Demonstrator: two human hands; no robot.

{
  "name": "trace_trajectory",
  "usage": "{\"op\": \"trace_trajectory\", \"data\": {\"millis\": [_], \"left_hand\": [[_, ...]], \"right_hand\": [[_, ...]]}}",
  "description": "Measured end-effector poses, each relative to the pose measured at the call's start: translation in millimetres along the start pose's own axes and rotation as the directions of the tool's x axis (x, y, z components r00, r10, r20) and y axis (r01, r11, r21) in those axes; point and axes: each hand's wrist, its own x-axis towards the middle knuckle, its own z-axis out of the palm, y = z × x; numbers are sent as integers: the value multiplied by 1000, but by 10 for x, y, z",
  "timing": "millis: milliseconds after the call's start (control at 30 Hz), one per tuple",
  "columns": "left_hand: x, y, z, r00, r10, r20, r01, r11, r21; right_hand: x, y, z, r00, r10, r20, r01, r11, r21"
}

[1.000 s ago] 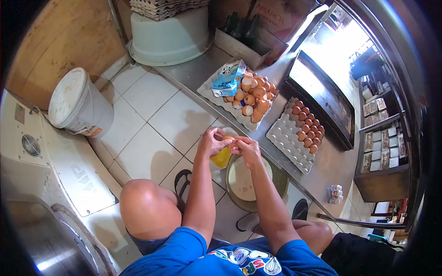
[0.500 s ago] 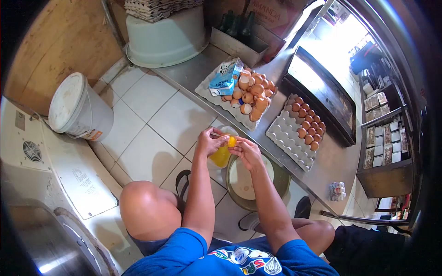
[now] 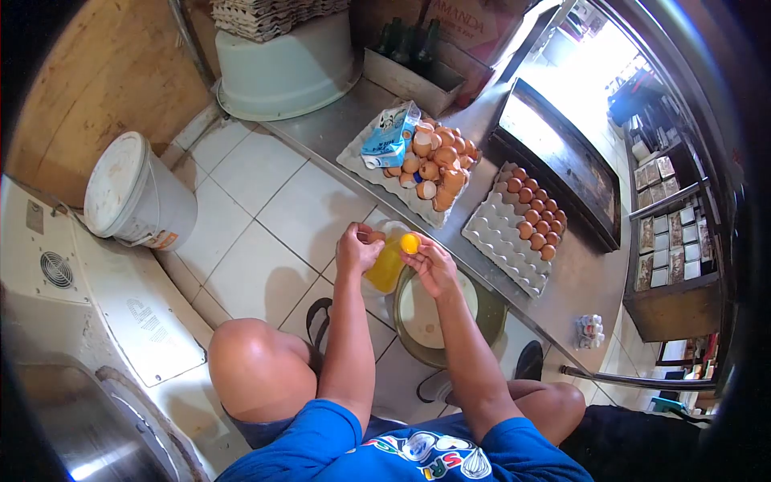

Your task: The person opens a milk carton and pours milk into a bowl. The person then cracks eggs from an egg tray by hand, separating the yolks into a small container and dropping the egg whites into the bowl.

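Observation:
My right hand holds an eggshell half with a round yellow yolk in it. Pinched in my left hand is a brown eggshell half, partly covered by the fingers. Both hands are above a clear container holding yellowish egg liquid. Just under my right wrist, a green basin with pale white contents stands on the floor between my feet.
On the metal counter, one egg tray carries broken eggshells and a blue milk carton. Another tray holds whole brown eggs. A dark baking pan lies behind. A lidded white bucket stands left.
My hands have moved slightly apart. The yolk now sits in the shell in my right hand, where before it was between both hands.

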Motion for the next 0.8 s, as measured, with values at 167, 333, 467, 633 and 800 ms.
{"op": "trace_trajectory", "data": {"millis": [167, 333, 467, 633, 800], "left_hand": [[1, -92, 55, 999, -43, 26, 42, 997, 62], [-71, -198, 219, 998, -56, -8, 57, 993, 108], [-142, -390, 516, 994, -21, -111, 47, 970, 239], [-257, -604, 761, 938, 189, -292, -32, 882, 470], [-296, -464, 674, 883, 294, -367, -30, 814, 580]], "right_hand": [[-57, -62, 19, 1000, -8, 25, 8, 1000, -10], [-303, -164, 30, 1000, -16, 25, 15, 999, 47], [-606, -242, -108, 997, -22, -76, 13, 993, -115], [-776, -70, -431, 930, -252, -268, -209, 237, -949], [-755, 125, -510, 838, -522, -159, -228, -71, -971]]}}
